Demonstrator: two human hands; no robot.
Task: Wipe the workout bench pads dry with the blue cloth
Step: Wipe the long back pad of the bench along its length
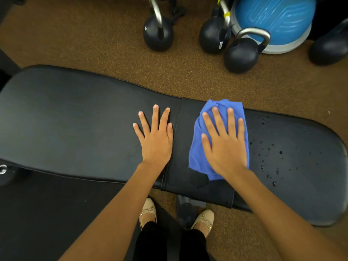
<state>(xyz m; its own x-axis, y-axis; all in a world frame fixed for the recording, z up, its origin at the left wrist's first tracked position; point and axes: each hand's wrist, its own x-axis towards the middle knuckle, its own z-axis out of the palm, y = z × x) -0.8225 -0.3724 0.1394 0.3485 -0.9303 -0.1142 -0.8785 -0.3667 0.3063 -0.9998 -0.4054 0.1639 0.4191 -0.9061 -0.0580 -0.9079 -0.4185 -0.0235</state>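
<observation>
Gym floor, seen from above.
We stood on speckled brown rubber flooring (113, 44), where black kettlebells (158, 32) with steel handles sat near a blue balance dome (278, 17); a darker mat (47, 213) lay at lower left.

My arms are bare, no sleeves; left hand (155, 142) and right hand (225, 146) ungloved, no rings. I wear black trousers (154, 242), 2 beige bow-trimmed flat shoes (148, 210).

You can read nothing here: the white labels on two kettlebells (158, 32) are too small.
</observation>
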